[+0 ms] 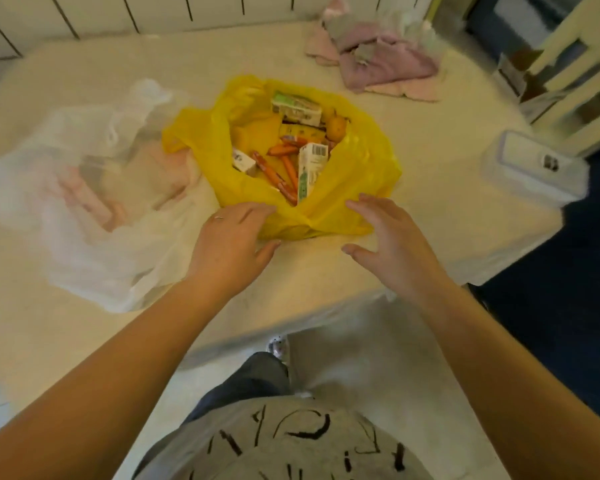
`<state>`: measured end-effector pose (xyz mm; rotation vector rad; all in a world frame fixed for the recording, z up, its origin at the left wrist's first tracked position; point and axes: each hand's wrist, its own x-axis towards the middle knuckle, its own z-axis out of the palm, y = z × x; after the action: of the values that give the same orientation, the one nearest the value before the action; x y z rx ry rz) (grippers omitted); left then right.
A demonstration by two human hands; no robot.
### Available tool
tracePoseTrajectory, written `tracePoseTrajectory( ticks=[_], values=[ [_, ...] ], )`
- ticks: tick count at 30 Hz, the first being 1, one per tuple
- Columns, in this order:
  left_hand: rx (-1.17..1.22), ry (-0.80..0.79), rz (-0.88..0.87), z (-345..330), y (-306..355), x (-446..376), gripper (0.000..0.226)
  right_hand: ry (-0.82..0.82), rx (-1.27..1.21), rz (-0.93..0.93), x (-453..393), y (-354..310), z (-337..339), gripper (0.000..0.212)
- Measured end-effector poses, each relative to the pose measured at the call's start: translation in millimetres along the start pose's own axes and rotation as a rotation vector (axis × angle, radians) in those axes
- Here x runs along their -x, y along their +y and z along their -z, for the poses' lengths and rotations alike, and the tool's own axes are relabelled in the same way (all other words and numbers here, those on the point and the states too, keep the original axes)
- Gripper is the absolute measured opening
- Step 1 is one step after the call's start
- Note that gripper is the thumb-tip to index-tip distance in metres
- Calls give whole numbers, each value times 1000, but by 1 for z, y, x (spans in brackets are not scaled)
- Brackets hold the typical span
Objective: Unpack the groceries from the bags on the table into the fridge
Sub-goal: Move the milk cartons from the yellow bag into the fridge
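The yellow bag (pixel 357 168) lay open on the surface (pixel 326 271), showing cartons (pixel 310 168), sausages (pixel 284 168) and a yellowish fruit (pixel 336 127) inside. The left hand (pixel 227 244) rested at the bag's near edge, fingers (pixel 253 211) loosely spread and touching the plastic, holding nothing. The right hand (pixel 392 240) hovered just beside that near edge, fingers wide. Left of the bag lay a clear bag (pixel 84 209); beyond it, pink cloths (pixel 385 64); right, a lidded container (pixel 534 168).

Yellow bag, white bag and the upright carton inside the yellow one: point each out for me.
yellow bag (pixel 357 168), head view, on its right wall.
white bag (pixel 84 237), head view, on its crumpled near side.
upright carton (pixel 310 169), head view, on its printed side below the barcode.
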<state>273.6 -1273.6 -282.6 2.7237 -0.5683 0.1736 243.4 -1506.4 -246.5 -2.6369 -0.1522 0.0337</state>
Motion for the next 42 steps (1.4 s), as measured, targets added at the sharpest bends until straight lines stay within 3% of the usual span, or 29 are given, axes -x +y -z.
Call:
tracePoseTrajectory(
  ticks=[15, 25, 32, 38, 42],
  values=[
    [149, 145, 153, -41, -9, -105, 46, -88, 14, 249, -155, 25, 15, 58],
    [468, 70, 549, -77, 28, -137, 52, -388, 119, 475, -239, 48, -8, 57],
    [477, 77, 769, -94, 48, -138, 48, -607, 253, 740, -274, 52, -20, 65],
    [514, 59, 951, -103, 58, -131, 39, -860, 336, 831, -293, 51, -30, 50],
    [519, 14, 986, -109, 61, -131, 38, -926, 366, 853, -297, 48, -29, 50]
  ],
)
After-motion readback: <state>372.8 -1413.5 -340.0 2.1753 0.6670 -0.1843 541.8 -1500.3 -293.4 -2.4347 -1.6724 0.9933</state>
